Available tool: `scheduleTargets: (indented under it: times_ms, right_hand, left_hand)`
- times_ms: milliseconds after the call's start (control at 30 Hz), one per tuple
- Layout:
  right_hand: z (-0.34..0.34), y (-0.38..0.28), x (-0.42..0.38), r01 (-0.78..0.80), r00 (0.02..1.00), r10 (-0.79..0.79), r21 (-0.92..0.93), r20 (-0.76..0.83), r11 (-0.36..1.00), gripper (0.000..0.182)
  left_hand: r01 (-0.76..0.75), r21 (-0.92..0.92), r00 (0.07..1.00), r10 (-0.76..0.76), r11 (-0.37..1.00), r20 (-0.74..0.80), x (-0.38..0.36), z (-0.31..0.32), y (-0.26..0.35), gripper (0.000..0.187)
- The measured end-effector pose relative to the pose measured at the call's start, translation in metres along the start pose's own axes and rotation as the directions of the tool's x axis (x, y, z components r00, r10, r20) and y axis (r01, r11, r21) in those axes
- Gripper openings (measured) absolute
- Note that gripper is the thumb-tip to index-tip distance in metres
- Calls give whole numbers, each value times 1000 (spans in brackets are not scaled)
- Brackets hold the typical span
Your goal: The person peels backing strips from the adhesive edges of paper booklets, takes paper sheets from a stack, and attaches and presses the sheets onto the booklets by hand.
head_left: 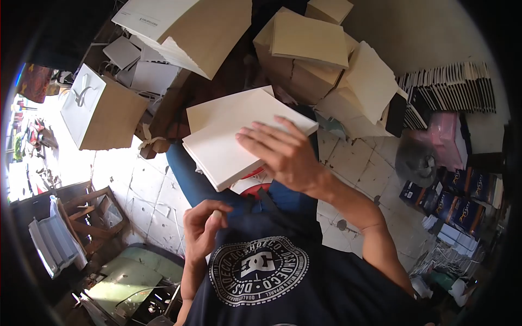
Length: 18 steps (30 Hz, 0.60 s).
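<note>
My right hand (285,157) lies flat on a thick white paper block (228,144), with its fingers stretched out over the top face. Under that block, turned at an angle, a second pale sheet or block (231,108) shows at the far side. Both rest over my lap. Close to my body, apart from the paper, my left hand (204,225) is closed with the fingers curled and the thumb against them. Whether anything small sits in that fist is hidden. Something red and white (255,185) peeks out below the near edge of the block.
Tall stacks of pale paper stand ahead, at the left (185,32) and right (307,41). Another white stack (106,108) is at the left. Black-covered books (451,89) line the right wall above blue boxes (462,201). A wooden frame (92,217) and a green seat (133,277) are lower left.
</note>
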State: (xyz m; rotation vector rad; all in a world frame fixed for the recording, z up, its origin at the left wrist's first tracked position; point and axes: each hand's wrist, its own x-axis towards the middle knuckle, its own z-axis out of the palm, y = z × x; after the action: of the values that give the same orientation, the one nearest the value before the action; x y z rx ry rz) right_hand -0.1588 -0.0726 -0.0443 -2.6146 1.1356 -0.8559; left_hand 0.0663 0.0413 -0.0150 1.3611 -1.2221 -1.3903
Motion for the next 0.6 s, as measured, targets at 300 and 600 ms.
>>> scheduleTargets:
  times_ms: [300, 600]
  right_hand:
    - [-109, 119, 74, -176, 814, 44, -174, -580, 969, 59]
    - [39, 234, 40, -363, 921, 385, -489, -59, 793, 87]
  left_hand:
    - [83, 79, 924, -48, 993, -380, -15, -53, -44, 17]
    - [112, 351, 955, -4, 930, -296, -22, -54, -52, 18]
